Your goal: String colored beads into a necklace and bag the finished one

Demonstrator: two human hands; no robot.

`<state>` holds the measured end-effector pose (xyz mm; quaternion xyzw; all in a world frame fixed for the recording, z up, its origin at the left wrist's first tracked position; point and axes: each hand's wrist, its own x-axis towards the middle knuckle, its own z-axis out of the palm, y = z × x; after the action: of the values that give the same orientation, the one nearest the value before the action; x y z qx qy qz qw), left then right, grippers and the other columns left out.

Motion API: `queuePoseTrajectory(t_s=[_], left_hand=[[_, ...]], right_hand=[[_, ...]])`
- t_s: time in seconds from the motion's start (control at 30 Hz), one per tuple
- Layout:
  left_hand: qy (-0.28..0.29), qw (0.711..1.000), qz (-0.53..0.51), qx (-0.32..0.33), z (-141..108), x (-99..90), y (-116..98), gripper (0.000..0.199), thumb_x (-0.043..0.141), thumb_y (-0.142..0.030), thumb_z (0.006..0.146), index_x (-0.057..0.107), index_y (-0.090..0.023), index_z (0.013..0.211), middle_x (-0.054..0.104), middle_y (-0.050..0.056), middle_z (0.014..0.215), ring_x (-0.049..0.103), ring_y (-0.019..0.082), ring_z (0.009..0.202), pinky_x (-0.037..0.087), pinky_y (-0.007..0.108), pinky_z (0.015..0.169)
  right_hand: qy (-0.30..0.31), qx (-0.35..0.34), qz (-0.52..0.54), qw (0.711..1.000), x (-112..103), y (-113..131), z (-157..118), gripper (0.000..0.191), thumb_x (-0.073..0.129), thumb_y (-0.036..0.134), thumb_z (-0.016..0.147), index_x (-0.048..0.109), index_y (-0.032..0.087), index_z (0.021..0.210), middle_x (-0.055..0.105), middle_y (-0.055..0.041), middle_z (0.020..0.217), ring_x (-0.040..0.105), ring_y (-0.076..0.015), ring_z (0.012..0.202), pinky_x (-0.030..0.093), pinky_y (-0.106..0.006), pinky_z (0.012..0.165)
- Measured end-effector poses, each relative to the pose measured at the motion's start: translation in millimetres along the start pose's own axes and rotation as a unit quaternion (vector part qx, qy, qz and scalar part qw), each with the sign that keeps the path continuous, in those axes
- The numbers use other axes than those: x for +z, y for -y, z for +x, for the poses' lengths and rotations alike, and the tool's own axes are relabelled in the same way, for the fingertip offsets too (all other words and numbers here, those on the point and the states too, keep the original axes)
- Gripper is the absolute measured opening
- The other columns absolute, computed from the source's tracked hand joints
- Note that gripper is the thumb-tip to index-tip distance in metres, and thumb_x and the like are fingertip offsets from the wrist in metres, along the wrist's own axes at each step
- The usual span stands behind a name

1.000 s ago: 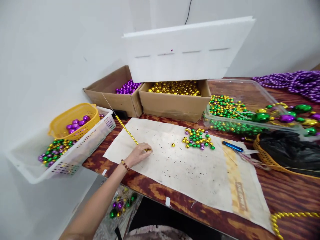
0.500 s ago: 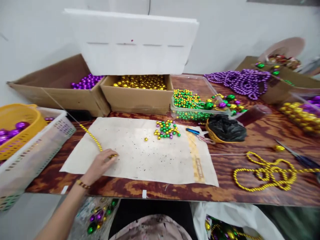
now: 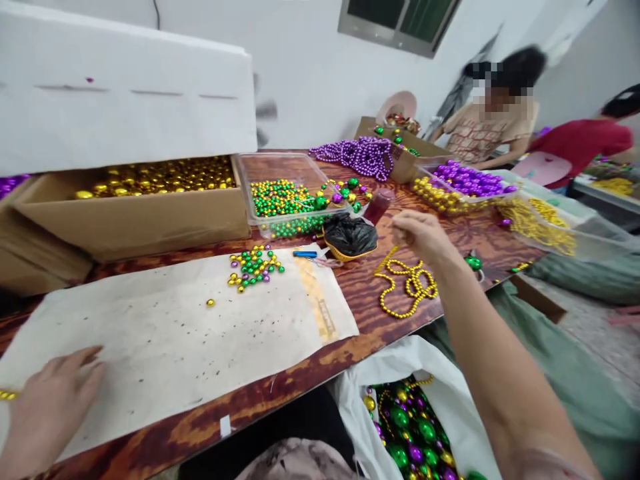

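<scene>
My left hand point(image 3: 63, 397) rests at the lower left on the white cloth point(image 3: 165, 353), fingers loosely stretched and thumb apart. A short run of gold beads point(image 3: 7, 395) reaches the wrist side of this hand; what lies beneath the palm is hidden. Over the table on the right, my right hand point(image 3: 420, 233) is raised with its fingertips pinched together. Just below them rises one end of a gold bead strand point(image 3: 407, 313), whose loops lie on the wood. Small green, gold and purple beads point(image 3: 255, 267) sit in a cluster on the cloth, with one gold bead point(image 3: 210, 303) apart.
A cardboard box of gold beads point(image 3: 135, 227) and a clear tub of small beads point(image 3: 245, 193) line the back. A black-bagged basket point(image 3: 350, 240) stands near a blue tool point(image 3: 305, 254). A white sack point(image 3: 355, 393) hangs below the edge. Two people point(image 3: 490, 127) work at far right.
The view has swung right, bringing two people into sight. My right hand has come in above the gold strand and lifted one end. My left hand stays on the cloth.
</scene>
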<state>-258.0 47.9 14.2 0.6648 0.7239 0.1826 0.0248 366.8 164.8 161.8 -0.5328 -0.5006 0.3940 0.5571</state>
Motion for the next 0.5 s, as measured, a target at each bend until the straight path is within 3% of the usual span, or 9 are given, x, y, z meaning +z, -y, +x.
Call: queuePoseTrajectory(t_s=[0.03, 0.13, 0.27, 0.33, 0.4, 0.5], left_hand=[[-0.027, 0.999, -0.018, -0.023, 3, -0.4, -22, 0.041, 0.043, -0.058, 0.079, 0.066, -0.025, 0.088, 0.069, 0.017, 0.082, 0.064, 0.042, 0.08, 0.051, 0.065, 0.076], [0.015, 0.981, -0.195, -0.015, 8, 4.1, -116, 0.048, 0.048, -0.061, 0.083, 0.062, -0.022, 0.109, 0.067, 0.015, 0.116, 0.062, 0.037, 0.108, 0.049, 0.058, 0.095], [0.125, 0.889, -0.435, 0.064, 17, 31.4, -259, 0.049, 0.054, -0.05, 0.091, 0.053, -0.026, 0.133, 0.054, 0.009, 0.142, 0.048, 0.026, 0.133, 0.036, 0.047, 0.114], [0.18, 0.81, -0.554, 0.069, 25, 49.4, -314, 0.056, 0.06, -0.043, 0.09, 0.043, -0.026, 0.142, 0.047, 0.01, 0.149, 0.04, 0.024, 0.141, 0.034, 0.042, 0.114], [0.231, 0.707, -0.668, 0.021, 32, 63.1, -351, 0.061, 0.067, -0.037, 0.086, 0.043, -0.024, 0.14, 0.053, 0.012, 0.143, 0.042, 0.023, 0.139, 0.035, 0.039, 0.112], [0.315, 0.556, -0.768, -0.048, 35, 67.3, -370, 0.053, 0.075, -0.034, 0.079, 0.054, -0.019, 0.126, 0.069, 0.008, 0.105, 0.06, 0.021, 0.115, 0.041, 0.034, 0.103]], right_hand=[[0.043, 0.0, -0.012, 0.999, 8, -7, -2, 0.015, 0.075, 0.025, 0.07, 0.066, 0.014, 0.065, 0.051, 0.0036, 0.05, 0.043, -0.0079, 0.045, 0.029, -0.024, 0.048], [0.167, -0.012, -0.056, 0.984, 31, -25, -9, 0.022, 0.071, 0.036, 0.075, 0.069, 0.014, 0.071, 0.052, 0.004, 0.05, 0.044, -0.0086, 0.047, 0.029, -0.022, 0.048], [0.233, -0.019, -0.084, 0.969, 65, -38, -16, 0.027, 0.065, 0.04, 0.078, 0.067, 0.014, 0.073, 0.052, 0.0045, 0.05, 0.042, -0.0085, 0.048, 0.029, -0.022, 0.049], [0.239, -0.026, -0.09, 0.966, 79, -42, -18, 0.028, 0.064, 0.041, 0.078, 0.065, 0.014, 0.07, 0.05, 0.005, 0.051, 0.04, -0.0083, 0.048, 0.029, -0.022, 0.049], [0.235, -0.035, -0.095, 0.967, 89, -46, -19, 0.029, 0.062, 0.042, 0.078, 0.064, 0.015, 0.069, 0.049, 0.005, 0.053, 0.04, -0.0085, 0.049, 0.03, -0.021, 0.049], [0.225, -0.052, -0.123, 0.965, 95, -56, -20, 0.029, 0.059, 0.042, 0.079, 0.065, 0.015, 0.072, 0.05, 0.0044, 0.056, 0.042, -0.0092, 0.051, 0.032, -0.021, 0.049]])
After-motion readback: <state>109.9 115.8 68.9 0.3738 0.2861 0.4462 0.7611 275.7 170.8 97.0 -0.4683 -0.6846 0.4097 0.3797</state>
